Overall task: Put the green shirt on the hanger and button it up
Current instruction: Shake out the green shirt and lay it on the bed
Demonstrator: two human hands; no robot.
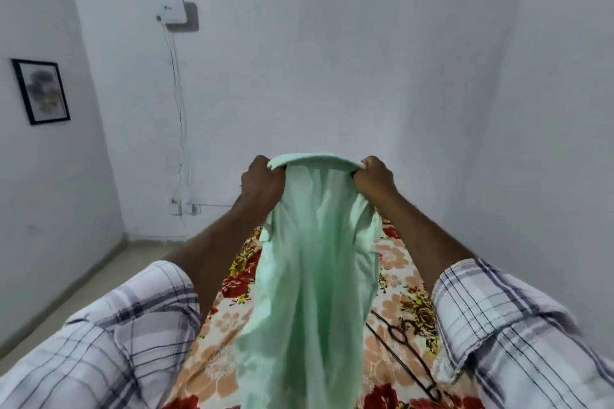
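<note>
Floral sheet (395, 262) lies below you. The shirt (309, 276) hangs over it, raised by the collar. A black hanger (397, 334) lies on the sheet, right of the shirt. Your left hand (262, 181) and right hand (373, 176) each grip a collar end, fingers curled.

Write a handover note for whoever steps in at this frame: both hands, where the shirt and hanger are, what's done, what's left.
Left hand: grips one end of the collar of the green shirt.
Right hand: grips the other end of the collar.
Shirt: held up in the air, hanging down over the floral bedsheet.
Hanger: black wire, lying on the bedsheet to the right of the shirt, partly hidden by the person's right sleeve; neither hand is on it.
Done: shirt picked up by the collar.
Left: put the hanger into the shirt, then button it. No buttons show here.
</note>
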